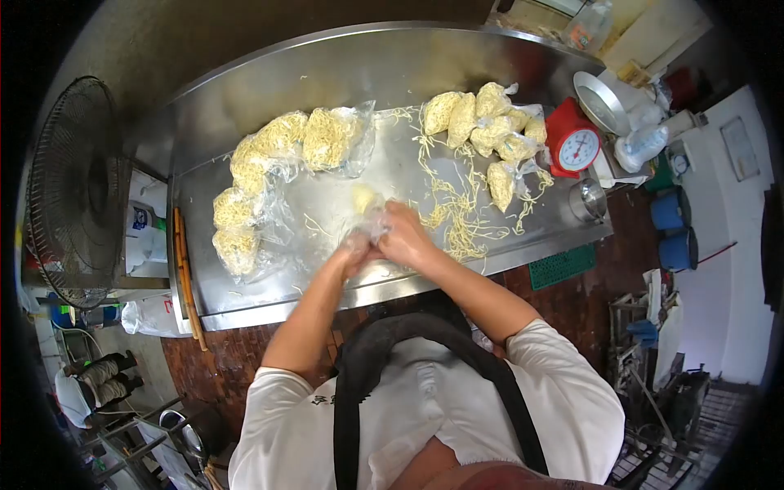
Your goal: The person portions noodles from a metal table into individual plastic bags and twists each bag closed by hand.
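Near the front of the metal table, my left hand (353, 251) and my right hand (402, 233) come together with closed fingers around the gathered neck of a clear plastic bag of noodles (364, 198). The bag's pale yellow bottom points away from me and is smeared by motion. Fingers partly hide its neck. To the left, several filled noodle bags (272, 140) lie in a curved row with loose plastic ends. Smaller tied noodle bags (490, 131) are piled at the back right. Loose noodles (457, 214) are scattered just right of my hands.
A red dial scale (574, 140) with a metal pan (602, 103) stands at the table's right end, near a metal cup (587, 200). Bamboo poles (186, 278) lean along the left edge, beside a large fan (77, 192). A green crate (562, 267) sits on the floor.
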The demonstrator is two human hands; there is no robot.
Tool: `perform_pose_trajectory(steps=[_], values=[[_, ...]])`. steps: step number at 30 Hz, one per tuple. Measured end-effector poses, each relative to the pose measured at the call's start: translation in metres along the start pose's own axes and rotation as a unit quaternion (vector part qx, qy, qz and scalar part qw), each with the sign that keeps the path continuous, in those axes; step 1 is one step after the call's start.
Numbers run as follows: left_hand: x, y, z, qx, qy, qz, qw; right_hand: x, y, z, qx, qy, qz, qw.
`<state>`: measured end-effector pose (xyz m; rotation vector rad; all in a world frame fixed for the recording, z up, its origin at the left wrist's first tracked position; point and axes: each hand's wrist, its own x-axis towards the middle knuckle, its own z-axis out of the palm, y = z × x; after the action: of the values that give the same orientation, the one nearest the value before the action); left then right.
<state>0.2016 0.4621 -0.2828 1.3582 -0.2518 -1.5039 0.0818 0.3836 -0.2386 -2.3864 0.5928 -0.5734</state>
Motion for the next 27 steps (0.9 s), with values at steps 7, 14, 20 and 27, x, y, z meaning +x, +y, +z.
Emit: perform_pose_trajectory(steps=[7, 14, 20, 27], values=[[0.016, -0.044, -0.029, -0.183, -0.020, 0.104, 0.977, -0.053, 0.046, 0.004, 0.449, -0.222, 0.305, 0.810], [-0.007, -0.028, -0.028, 0.680, 0.012, 0.227, 0.697, -0.017, 0.059, 0.052, 0.110, -0.035, 0.071, 0.991], [0.044, -0.075, -0.055, 0.564, -0.002, 0.211, 0.798, -0.024, 0.087, 0.108, 0.101, 0.034, 0.101, 0.989], [0.047, -0.110, -0.051, 0.432, 0.068, 0.295, 0.849, -0.046, 0.087, 0.099, 0.023, -0.059, 0.008, 0.998]])
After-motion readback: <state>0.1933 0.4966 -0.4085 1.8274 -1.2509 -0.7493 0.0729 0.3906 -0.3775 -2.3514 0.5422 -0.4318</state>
